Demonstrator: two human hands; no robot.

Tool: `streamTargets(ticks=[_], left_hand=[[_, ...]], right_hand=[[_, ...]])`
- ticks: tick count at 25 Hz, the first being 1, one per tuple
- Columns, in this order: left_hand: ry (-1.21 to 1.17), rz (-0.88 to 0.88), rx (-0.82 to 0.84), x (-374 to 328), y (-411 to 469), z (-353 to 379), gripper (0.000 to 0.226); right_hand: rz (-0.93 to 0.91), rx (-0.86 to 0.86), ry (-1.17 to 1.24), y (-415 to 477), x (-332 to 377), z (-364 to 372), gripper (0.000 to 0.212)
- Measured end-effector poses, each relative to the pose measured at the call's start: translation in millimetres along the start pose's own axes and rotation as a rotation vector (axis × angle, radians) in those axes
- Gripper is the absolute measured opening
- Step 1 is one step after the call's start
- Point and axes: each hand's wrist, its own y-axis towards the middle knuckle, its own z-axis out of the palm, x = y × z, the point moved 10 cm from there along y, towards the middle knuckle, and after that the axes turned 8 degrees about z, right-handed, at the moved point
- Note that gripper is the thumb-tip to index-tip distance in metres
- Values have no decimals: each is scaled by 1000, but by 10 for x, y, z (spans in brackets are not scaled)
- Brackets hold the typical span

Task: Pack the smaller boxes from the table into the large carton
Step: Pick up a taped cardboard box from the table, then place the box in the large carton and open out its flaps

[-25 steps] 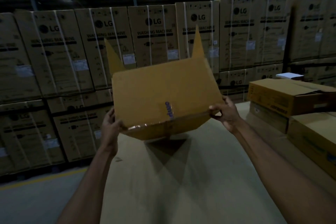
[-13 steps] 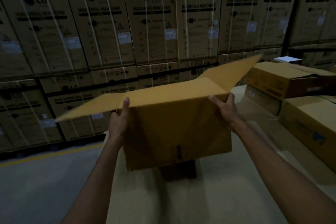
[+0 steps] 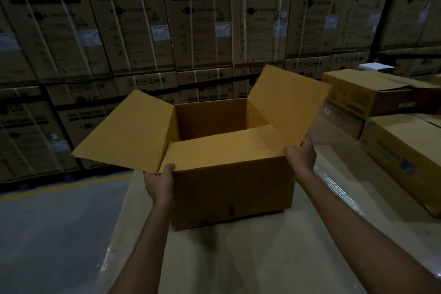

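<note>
Left hand (image 3: 159, 181) is clamped on the large carton (image 3: 232, 193) at its near-left top corner, thumb over the rim where the left flap (image 3: 124, 131) hinges. That flap hangs out wide to the left.

The carton sits upright on the counter (image 3: 250, 258), roughly centre, mouth up. The near flap (image 3: 222, 148) is folded inward and covers about half the opening. What shows of the inside past it is bare cardboard wall, nothing packed that I can see; the floor of the carton is hidden by that flap.

Right flap (image 3: 286, 105) stands up and leans outward. Right hand (image 3: 301, 156) is closed on the near-right top corner, fingers wrapped at the base of that flap.

Handling guess: empty corrugated, so light and fairly stiff, though the flaps are floppy and will swing. Corners and side walls are the firm places to hold, not the flaps. The near flap needs folding out before anything goes in.

Smaller boxes are stacked on the counter to the right, apart from the carton: a top box (image 3: 353, 93) with a loose lid, and a longer box (image 3: 405, 150) nearer me. Both look closed, so their contents are unknown. They look rigid; probably best taken by both ends.

Behind it all stands a wall of strapped washing machine cartons (image 3: 198, 19).
</note>
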Motion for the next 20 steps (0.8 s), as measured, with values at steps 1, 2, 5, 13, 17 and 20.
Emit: streamTargets(ticks=[1,2,5,13,17,20], left_hand=[[-9,21,-3,39,-46,-27,66],[-9,46,2,47,-65,-33,66],[104,190,4,-143,-97,-42,64],[375,471,169,-456,-101,152,47],[550,583,361,-577,-115,351,70],[587,700,501,-794,-235,512,81]], right_hand=[[-68,-31,-53,-57,-14,-5,40],[-138,-47,-104,-99,-21,6,36],[-301,0,-246,-196,-10,122,38],[-283,26,-386,-249,-20,258,49],[-468,27,-441,-427,295,395,59],[-639,166,-474,-658,647,662,57]])
